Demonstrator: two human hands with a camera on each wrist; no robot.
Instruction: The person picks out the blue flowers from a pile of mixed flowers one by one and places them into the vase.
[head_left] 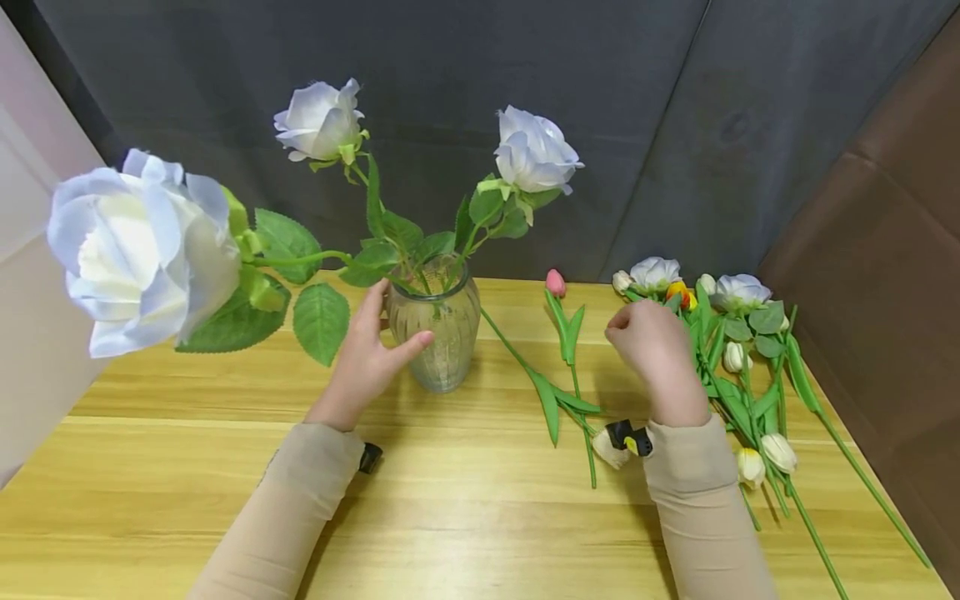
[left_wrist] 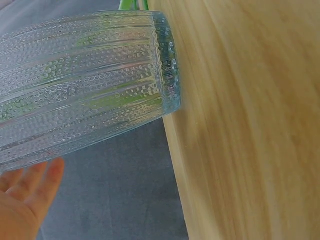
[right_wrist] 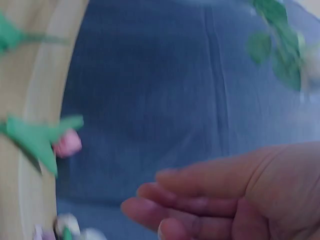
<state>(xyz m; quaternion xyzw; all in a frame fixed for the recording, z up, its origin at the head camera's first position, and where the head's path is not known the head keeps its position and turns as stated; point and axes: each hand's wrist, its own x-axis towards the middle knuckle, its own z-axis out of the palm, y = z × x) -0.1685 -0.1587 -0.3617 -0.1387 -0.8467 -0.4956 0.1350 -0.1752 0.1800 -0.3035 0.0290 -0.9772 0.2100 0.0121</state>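
Observation:
A ribbed clear glass vase (head_left: 442, 350) stands upright on the table, holding artificial pale-blue roses. One large rose (head_left: 150, 250) leans far left, a second rose (head_left: 321, 121) rises behind it, and a third rose (head_left: 536, 150) tilts right. My left hand (head_left: 367, 354) is at the vase's left side, thumb spread across its front. In the left wrist view, straight fingers (left_wrist: 42, 187) lie along the edge of the glass. My right hand (head_left: 652, 350) hovers with nothing in it between the vase and the flower pile, its fingers (right_wrist: 210, 177) loosely bent in the right wrist view.
A pink tulip (head_left: 555, 283) and a white tulip (head_left: 611, 450) lie with crossing stems right of the vase. At the right edge is a pile of white tulips (head_left: 778, 452), roses (head_left: 738, 292) and long green stems. A dark grey curtain (head_left: 465, 50) hangs behind the wooden table (head_left: 480, 517).

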